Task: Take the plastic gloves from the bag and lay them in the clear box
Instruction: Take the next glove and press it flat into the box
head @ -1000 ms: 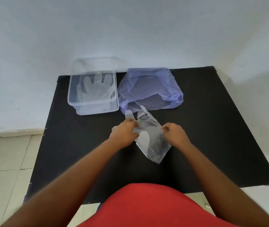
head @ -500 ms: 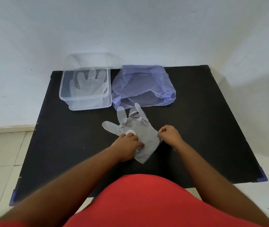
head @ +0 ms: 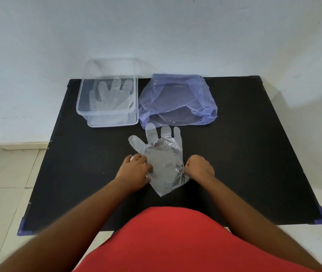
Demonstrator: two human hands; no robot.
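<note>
The left hand (head: 134,169) lies knuckles up on the left edge of a clear plastic glove (head: 163,158), its fingers curled together and pressing or pinching the film near the cuff; whether they actually nip it I cannot tell. The right hand (head: 199,167) is closed into a loose fist at the glove's right edge, fingertips bunched on the crinkled plastic there. Both hands sit just below the middle of the frame. That glove lies flat on the black table (head: 254,154), spread open, with its long axis running from the cuff near the lower centre up toward the top of the frame, leaning slightly left; the thumb sticks out to the left and the finger ends nearly reach the bag. I count one glove out on the table and at least one more glove (head: 111,95) inside the clear box (head: 107,122), fingers also pointing to the top of the frame; how many are stacked there is hard to make out. There is one box, in the upper left of the table, and one pale purple plastic bag (head: 177,99) just to its right, slumped and open. Two bare forearms come up from the bottom of the frame over a red shirt (head: 176,242).
</note>
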